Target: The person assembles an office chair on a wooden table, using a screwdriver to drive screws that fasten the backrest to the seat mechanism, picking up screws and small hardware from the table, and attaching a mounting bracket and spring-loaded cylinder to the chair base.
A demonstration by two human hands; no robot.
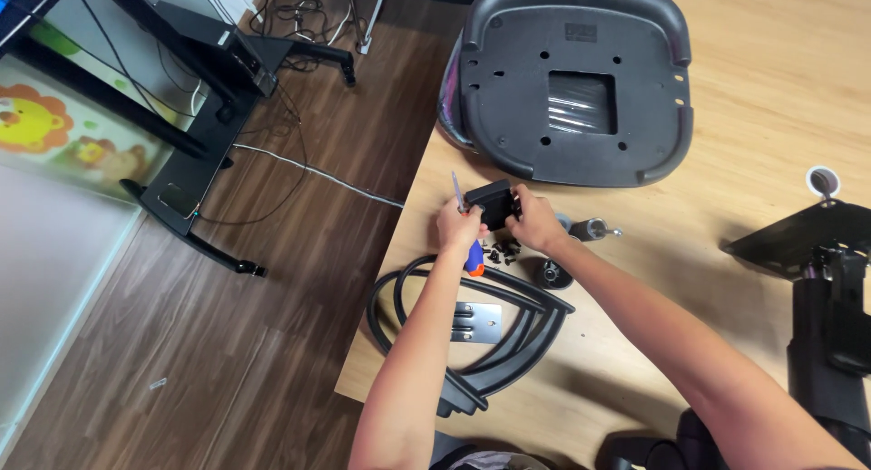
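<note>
Black curved armrest frames [490,329] lie at the wooden table's [744,143] near edge. Above them, the left hand [460,225] grips a screwdriver [466,230] and, with the right hand [535,220], pinches a small black plastic block [497,202] over loose screws [504,250]; an upturned seat base [581,80] lies beyond.

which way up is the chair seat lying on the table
Upside down: the chair seat lies on the wooden table with its black plastic underside, screw holes and square centre opening facing up.
</note>
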